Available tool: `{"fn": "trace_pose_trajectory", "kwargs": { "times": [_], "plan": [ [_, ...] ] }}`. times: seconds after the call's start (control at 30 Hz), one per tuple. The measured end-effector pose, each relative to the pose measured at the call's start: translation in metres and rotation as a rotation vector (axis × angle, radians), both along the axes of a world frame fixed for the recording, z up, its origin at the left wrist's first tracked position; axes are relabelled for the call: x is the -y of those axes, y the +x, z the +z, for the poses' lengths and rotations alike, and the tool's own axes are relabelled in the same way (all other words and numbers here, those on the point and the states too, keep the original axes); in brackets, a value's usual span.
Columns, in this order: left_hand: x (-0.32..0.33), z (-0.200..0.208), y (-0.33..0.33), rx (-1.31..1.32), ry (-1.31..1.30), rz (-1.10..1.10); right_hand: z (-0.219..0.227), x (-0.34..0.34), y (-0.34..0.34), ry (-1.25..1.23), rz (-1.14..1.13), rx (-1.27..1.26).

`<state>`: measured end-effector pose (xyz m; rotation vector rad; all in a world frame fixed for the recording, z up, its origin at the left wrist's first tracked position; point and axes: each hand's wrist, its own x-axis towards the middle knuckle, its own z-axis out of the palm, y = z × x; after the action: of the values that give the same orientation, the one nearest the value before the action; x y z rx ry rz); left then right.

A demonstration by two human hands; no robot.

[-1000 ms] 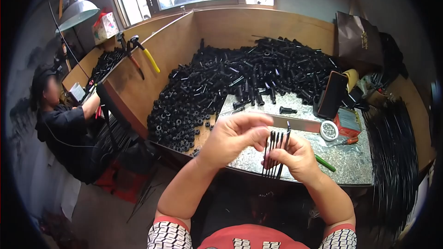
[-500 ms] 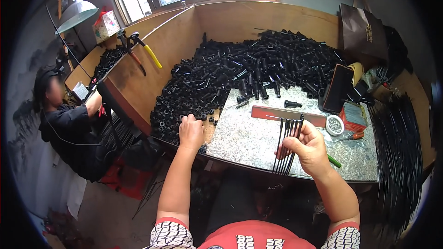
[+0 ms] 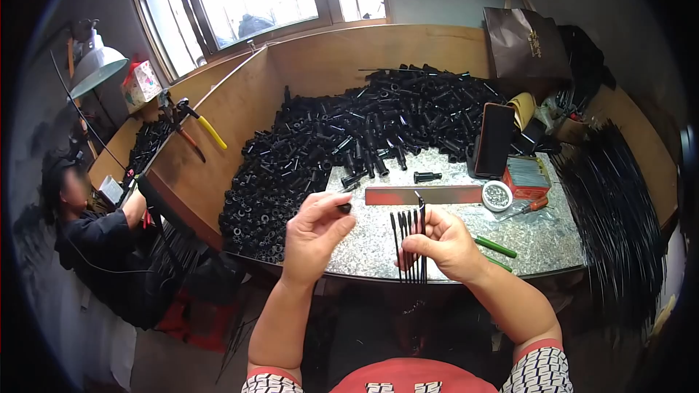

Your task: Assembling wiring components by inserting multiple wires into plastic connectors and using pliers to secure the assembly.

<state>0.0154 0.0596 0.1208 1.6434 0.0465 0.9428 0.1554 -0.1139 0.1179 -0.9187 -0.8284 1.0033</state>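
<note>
My left hand is raised over the near left of the speckled board. Between its thumb and fingers it pinches a small black part, mostly covered by the fingertips. My right hand grips a row of several thin black rods, standing upright side by side. One rod reaches higher than the others, with a bent tip. The two hands are apart. Behind the rods a flat red and grey bar lies on the board, and a black cylindrical piece rests beyond it.
A heap of black parts fills the back and left. Near my right hand are green handles, a white round dish, a screwdriver, a red box and a phone. Long black rods hang at right; a person sits left.
My left hand has lifted from the heap and moved right with a small black part in it. My right hand has shifted left with the rods. The view has turned slightly.
</note>
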Motion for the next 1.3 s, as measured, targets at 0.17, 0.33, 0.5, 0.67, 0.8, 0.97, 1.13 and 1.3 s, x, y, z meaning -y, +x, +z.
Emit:
{"fn": "trace_pose_trajectory", "kwargs": {
  "times": [0.17, 0.33, 0.5, 0.67, 0.8, 0.97, 1.13, 1.3],
  "plan": [
    [0.02, 0.006, 0.008, 0.101, -0.223, -0.274, -0.002, -0.003, -0.007, -0.002, 0.035, 0.051],
    [0.029, 0.006, 0.009, 0.151, -0.371, -0.374, 0.0, -0.002, -0.008, 0.015, 0.043, 0.015],
    [0.026, 0.005, 0.01, 0.175, -0.356, -0.388, -0.01, -0.007, -0.005, 0.023, 0.058, 0.045],
    [0.027, 0.009, 0.011, 0.17, -0.336, -0.426, -0.007, -0.006, -0.004, 0.051, 0.049, 0.035],
    [0.023, 0.01, 0.009, 0.141, -0.282, -0.419, -0.006, -0.007, -0.004, 0.042, 0.068, 0.033],
    [0.024, 0.016, 0.004, 0.122, -0.256, -0.449, 0.0, -0.008, -0.01, 0.022, 0.073, 0.004],
    [0.026, 0.014, 0.005, 0.141, -0.28, -0.418, 0.0, -0.01, -0.011, 0.012, 0.083, 0.009],
    [0.027, 0.018, 0.004, 0.12, -0.293, -0.419, 0.0, -0.011, -0.014, 0.025, 0.099, 0.078]
  ]
}}
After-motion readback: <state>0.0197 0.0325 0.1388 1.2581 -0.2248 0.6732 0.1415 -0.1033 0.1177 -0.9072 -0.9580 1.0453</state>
